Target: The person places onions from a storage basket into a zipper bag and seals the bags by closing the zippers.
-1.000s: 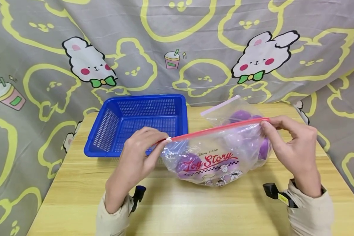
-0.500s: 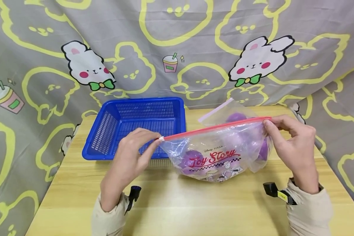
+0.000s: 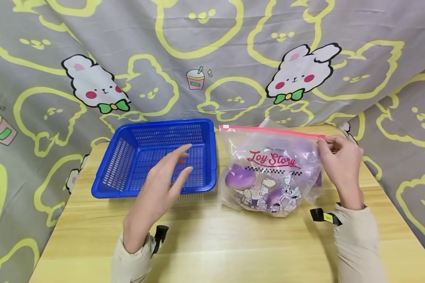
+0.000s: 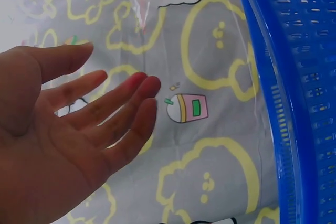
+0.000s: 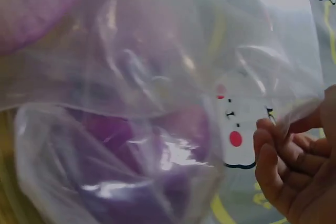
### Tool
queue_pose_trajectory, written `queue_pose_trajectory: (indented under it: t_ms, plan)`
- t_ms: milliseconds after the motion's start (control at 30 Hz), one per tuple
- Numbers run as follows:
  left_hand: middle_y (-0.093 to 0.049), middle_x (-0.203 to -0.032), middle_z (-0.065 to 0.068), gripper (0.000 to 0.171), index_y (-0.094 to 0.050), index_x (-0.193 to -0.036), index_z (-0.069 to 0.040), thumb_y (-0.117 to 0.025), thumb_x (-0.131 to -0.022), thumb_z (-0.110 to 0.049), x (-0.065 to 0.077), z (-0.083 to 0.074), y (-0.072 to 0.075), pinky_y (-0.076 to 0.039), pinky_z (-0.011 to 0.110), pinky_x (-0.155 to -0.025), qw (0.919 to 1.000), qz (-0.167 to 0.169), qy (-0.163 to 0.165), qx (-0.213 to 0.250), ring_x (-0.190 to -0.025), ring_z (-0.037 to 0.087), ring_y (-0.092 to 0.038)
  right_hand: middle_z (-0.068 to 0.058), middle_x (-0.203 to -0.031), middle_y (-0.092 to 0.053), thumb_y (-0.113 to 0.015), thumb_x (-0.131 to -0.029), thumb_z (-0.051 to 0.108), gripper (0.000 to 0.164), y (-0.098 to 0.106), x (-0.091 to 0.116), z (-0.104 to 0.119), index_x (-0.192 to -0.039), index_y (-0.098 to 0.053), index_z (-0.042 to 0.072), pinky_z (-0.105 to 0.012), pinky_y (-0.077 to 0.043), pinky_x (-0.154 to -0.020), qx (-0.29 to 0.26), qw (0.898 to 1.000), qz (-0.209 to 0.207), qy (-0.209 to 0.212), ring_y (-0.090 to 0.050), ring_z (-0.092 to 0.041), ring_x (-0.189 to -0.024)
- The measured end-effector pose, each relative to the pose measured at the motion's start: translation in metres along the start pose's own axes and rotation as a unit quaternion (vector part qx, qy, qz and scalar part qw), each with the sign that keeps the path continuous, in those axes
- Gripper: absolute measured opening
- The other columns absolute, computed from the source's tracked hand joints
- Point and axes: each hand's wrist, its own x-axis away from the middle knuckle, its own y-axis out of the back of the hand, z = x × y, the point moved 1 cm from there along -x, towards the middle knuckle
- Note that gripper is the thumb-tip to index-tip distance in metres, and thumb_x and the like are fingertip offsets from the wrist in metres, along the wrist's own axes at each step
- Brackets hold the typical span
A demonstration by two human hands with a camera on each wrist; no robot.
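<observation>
A clear zip bag (image 3: 269,157) with a red slider strip and "Toy Story" print hangs from my right hand (image 3: 341,165), which pinches its upper right corner. Rounded purple objects (image 3: 240,177) show through the plastic; their kind is hard to tell. The white slider (image 3: 226,126) sits at the strip's left end. In the right wrist view, thumb and fingers grip the edge of the plastic. My left hand (image 3: 159,184) holds nothing, fingers extended and spread, in front of the blue basket. The left wrist view shows its palm (image 4: 79,140) with relaxed fingers.
A blue plastic basket (image 3: 104,190) with perforated walls stands on the wooden table (image 3: 233,251), left of the bag. Behind the printed bag lies a second clear bag with a pale purple strip (image 3: 264,122), partly hidden. A patterned grey cloth (image 3: 226,47) hangs behind the table.
My left hand has let go of the bag's left corner and moved away from it. The bag's left end now stands higher and farther right, while my right hand still pinches the right corner.
</observation>
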Motion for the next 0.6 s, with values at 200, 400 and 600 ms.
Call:
queue_pose_trajectory:
  t_ms: [200,400,600]
  plan:
    - [-0.055,-0.138,0.004,0.052,-0.038,-0.152,-0.022,-0.055,-0.103,-0.028,0.003,0.003,-0.003,-0.049,0.045,-0.096,0.9988,0.044,0.008,-0.023,-0.122,0.022,-0.055,0.012,-0.054,-0.055,-0.060,-0.088,0.015,0.023,-0.011,0.001,-0.002,-0.086,-0.076,-0.001,-0.023,-0.036,-0.059,0.053,0.997,0.041,-0.047,-0.046,-0.003,-0.053]
    - [-0.048,-0.148,0.006,0.053,-0.038,-0.153,-0.020,-0.054,-0.104,-0.030,-0.001,0.002,-0.007,-0.039,0.048,-0.110,0.9956,0.074,0.009,-0.057,-0.136,0.025,-0.044,-0.009,-0.063,-0.062,-0.058,-0.093,0.017,0.027,-0.011,0.000,0.009,-0.098,-0.074,-0.004,-0.023,-0.035,-0.043,0.067,0.991,0.110,-0.017,-0.046,-0.012,-0.045]
    - [-0.046,-0.148,0.010,0.051,-0.042,-0.151,-0.017,-0.050,-0.104,-0.036,-0.004,0.005,-0.011,-0.035,0.050,-0.112,0.9965,0.046,0.013,-0.069,-0.138,0.028,-0.039,-0.021,-0.085,-0.072,-0.050,-0.101,0.035,0.044,0.014,-0.006,0.012,-0.116,-0.070,-0.001,-0.018,-0.039,-0.053,0.085,0.988,0.126,-0.024,-0.048,0.011,-0.053]
